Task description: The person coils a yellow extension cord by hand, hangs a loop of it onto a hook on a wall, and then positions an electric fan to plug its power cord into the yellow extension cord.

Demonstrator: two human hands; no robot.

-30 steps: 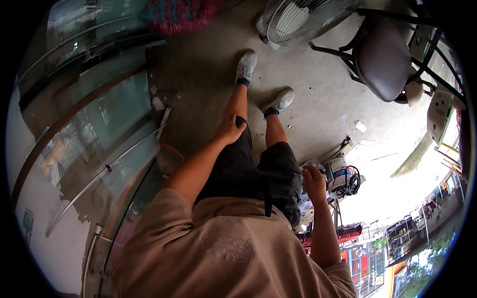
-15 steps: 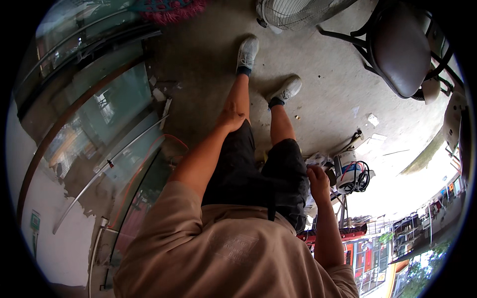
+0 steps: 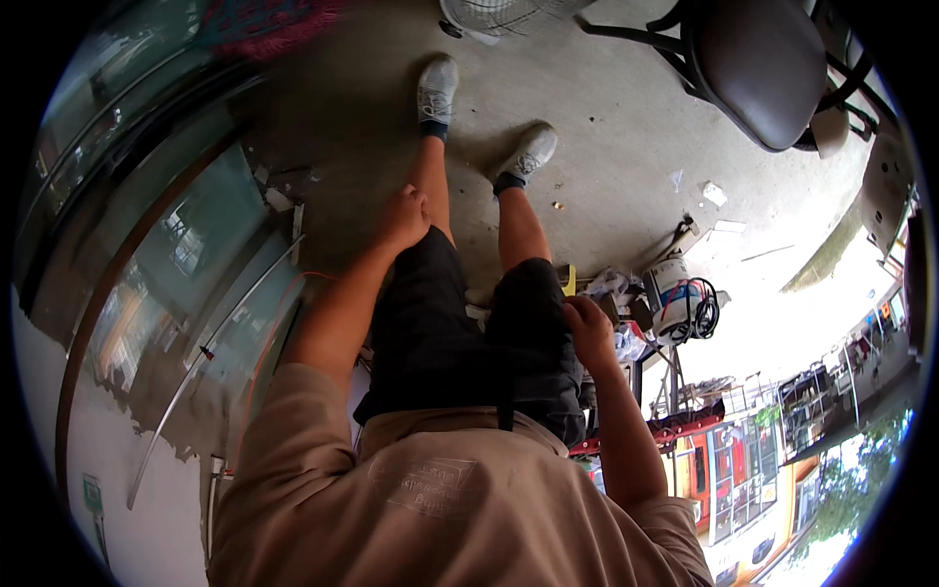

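I look down my own body: beige shirt (image 3: 440, 499), black shorts (image 3: 460, 333), bare legs and grey sneakers (image 3: 437, 90) on a concrete floor (image 3: 606, 147). My left hand (image 3: 404, 217) rests on my left knee with the fingers curled and nothing in it. Beside the outer edge of my right thigh, my right hand (image 3: 590, 331) is curled against the shorts, and I see nothing held in it. Just right of that hand lies a heap of small clutter.
A glass door with a long metal handle (image 3: 210, 352) stands at my left. A fan (image 3: 499, 15) and a dark-seated chair (image 3: 758, 64) are ahead. At my right sit a white canister with a black cable coil (image 3: 685, 293), a yellow piece (image 3: 569, 281) and a red rack (image 3: 685, 430).
The view has shifted so the fan and chair slid toward the top edge. Both hands stay at my legs, the left on the knee, the right by the thigh.
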